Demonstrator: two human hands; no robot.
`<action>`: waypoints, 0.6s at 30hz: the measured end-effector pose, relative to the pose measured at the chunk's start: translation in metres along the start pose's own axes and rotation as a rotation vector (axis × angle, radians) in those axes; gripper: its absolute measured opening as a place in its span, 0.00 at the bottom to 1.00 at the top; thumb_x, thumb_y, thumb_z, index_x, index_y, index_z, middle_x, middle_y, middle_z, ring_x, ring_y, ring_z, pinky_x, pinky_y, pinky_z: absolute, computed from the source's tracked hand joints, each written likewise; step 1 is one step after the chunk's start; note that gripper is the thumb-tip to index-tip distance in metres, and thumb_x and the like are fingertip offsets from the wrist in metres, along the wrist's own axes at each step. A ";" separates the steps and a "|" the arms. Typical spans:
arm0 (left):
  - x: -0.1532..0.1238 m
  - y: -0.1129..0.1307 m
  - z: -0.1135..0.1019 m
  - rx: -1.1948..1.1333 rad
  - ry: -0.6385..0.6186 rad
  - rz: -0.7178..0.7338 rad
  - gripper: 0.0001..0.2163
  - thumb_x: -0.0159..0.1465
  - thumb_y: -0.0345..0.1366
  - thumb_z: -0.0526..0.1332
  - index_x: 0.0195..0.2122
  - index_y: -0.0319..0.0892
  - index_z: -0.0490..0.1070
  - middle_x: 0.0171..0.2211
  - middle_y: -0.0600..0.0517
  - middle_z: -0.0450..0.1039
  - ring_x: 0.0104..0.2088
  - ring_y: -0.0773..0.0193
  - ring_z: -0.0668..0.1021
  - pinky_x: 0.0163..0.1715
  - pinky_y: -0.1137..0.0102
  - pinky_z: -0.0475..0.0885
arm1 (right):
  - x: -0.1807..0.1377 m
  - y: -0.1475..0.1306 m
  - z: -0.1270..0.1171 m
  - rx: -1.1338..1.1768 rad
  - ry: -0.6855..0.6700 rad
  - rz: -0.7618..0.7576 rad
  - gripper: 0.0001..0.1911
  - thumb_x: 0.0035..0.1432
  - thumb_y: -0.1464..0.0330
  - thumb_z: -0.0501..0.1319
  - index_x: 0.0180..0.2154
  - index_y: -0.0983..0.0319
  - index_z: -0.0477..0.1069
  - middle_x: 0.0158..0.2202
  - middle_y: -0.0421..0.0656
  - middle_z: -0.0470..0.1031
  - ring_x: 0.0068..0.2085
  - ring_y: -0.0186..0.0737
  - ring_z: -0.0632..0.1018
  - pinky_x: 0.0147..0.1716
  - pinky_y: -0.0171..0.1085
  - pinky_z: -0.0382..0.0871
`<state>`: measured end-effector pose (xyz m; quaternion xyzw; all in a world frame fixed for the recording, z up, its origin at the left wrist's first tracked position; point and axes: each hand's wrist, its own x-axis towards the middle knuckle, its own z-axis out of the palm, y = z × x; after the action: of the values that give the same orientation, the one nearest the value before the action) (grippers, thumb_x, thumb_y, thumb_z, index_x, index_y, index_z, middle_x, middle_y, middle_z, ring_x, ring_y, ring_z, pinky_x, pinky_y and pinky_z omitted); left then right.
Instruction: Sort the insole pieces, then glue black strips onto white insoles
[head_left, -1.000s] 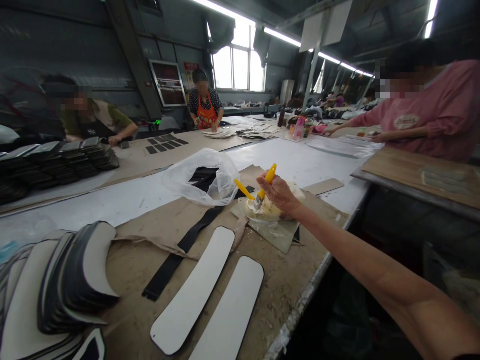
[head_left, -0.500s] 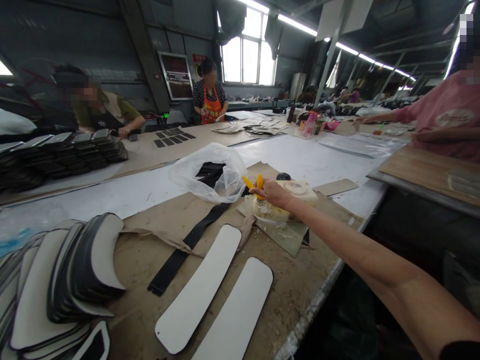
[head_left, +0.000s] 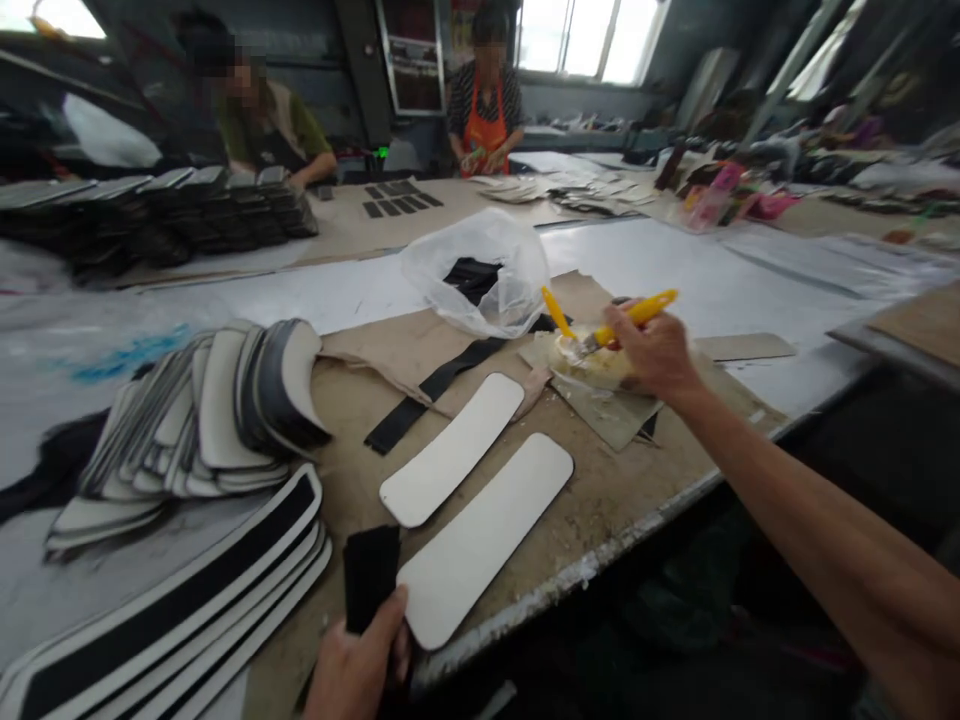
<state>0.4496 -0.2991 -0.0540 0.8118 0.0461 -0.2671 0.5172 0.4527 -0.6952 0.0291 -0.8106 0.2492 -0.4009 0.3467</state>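
Observation:
My right hand (head_left: 656,350) is closed around a yellow-handled brush (head_left: 645,306), whose bristle end tilts down into a cream-coloured, glue-crusted tub (head_left: 604,372). A second yellow handle (head_left: 557,312) leans out of the same tub. At the bottom, my left hand (head_left: 358,655) is closed on a folded black fabric strip (head_left: 372,570); its thumb lies against the lower end of a long white panel (head_left: 487,540). Just beyond lies another white panel (head_left: 454,450), dark-edged with rounded ends. A black strip (head_left: 435,395) stretches flat behind it.
Curved white panels stand in a stack (head_left: 259,400) at left, with black-striped panels (head_left: 180,620) piled in front. A clear plastic bag (head_left: 517,285) holds black material. Brown paper (head_left: 540,500) covers the table near its edge. Two co-workers (head_left: 487,110) work across the table.
My right hand now holds one yellow brush tilted over the tub, apart from the other handle. My left hand has come into view with the black strip. The view has shifted down and left.

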 end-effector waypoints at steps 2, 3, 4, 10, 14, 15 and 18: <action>0.000 -0.002 0.001 -0.107 -0.057 -0.019 0.22 0.56 0.50 0.58 0.12 0.44 0.60 0.11 0.55 0.60 0.17 0.67 0.64 0.20 0.71 0.61 | -0.028 -0.007 -0.001 0.204 0.015 0.118 0.20 0.55 0.51 0.61 0.30 0.63 0.70 0.27 0.41 0.71 0.23 0.34 0.73 0.23 0.34 0.70; 0.001 -0.002 0.001 -0.134 -0.066 -0.028 0.21 0.56 0.49 0.58 0.12 0.43 0.59 0.11 0.55 0.60 0.16 0.68 0.63 0.20 0.72 0.59 | -0.044 -0.013 0.000 0.339 0.005 0.190 0.19 0.53 0.53 0.64 0.29 0.62 0.70 0.27 0.41 0.71 0.24 0.33 0.74 0.23 0.33 0.71; 0.002 -0.002 0.000 -0.152 -0.080 -0.034 0.21 0.56 0.49 0.58 0.12 0.43 0.60 0.11 0.55 0.60 0.16 0.69 0.63 0.20 0.72 0.59 | -0.063 -0.020 0.002 0.454 -0.026 0.256 0.18 0.51 0.54 0.66 0.28 0.63 0.70 0.27 0.40 0.71 0.24 0.33 0.74 0.23 0.32 0.72; 0.003 -0.002 -0.005 -0.257 -0.211 -0.009 0.20 0.55 0.49 0.59 0.14 0.40 0.63 0.13 0.54 0.62 0.17 0.70 0.63 0.19 0.74 0.57 | -0.172 -0.072 0.029 0.790 -0.399 0.584 0.17 0.48 0.56 0.69 0.28 0.63 0.73 0.27 0.39 0.72 0.27 0.32 0.76 0.27 0.31 0.75; 0.004 -0.006 -0.008 -0.275 -0.261 0.023 0.20 0.56 0.49 0.59 0.15 0.40 0.64 0.13 0.53 0.63 0.17 0.70 0.64 0.19 0.74 0.58 | -0.208 -0.083 0.048 0.801 -0.533 0.659 0.16 0.50 0.57 0.68 0.30 0.63 0.72 0.28 0.39 0.72 0.27 0.31 0.76 0.28 0.31 0.75; 0.004 -0.006 -0.009 -0.278 -0.265 0.027 0.20 0.57 0.49 0.59 0.15 0.40 0.64 0.13 0.54 0.63 0.18 0.70 0.64 0.19 0.74 0.58 | -0.213 -0.082 0.051 0.782 -0.543 0.669 0.16 0.50 0.57 0.68 0.30 0.63 0.72 0.28 0.39 0.72 0.28 0.32 0.76 0.28 0.32 0.75; 0.004 -0.008 -0.010 -0.290 -0.265 0.047 0.20 0.57 0.48 0.59 0.14 0.40 0.64 0.13 0.54 0.63 0.17 0.70 0.64 0.20 0.74 0.58 | -0.219 -0.076 0.054 0.696 -0.551 0.648 0.16 0.50 0.56 0.68 0.30 0.63 0.71 0.29 0.39 0.71 0.30 0.34 0.76 0.28 0.33 0.76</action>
<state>0.4539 -0.2876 -0.0592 0.6873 -0.0033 -0.3502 0.6364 0.3859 -0.4780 -0.0410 -0.6048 0.2388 -0.1052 0.7524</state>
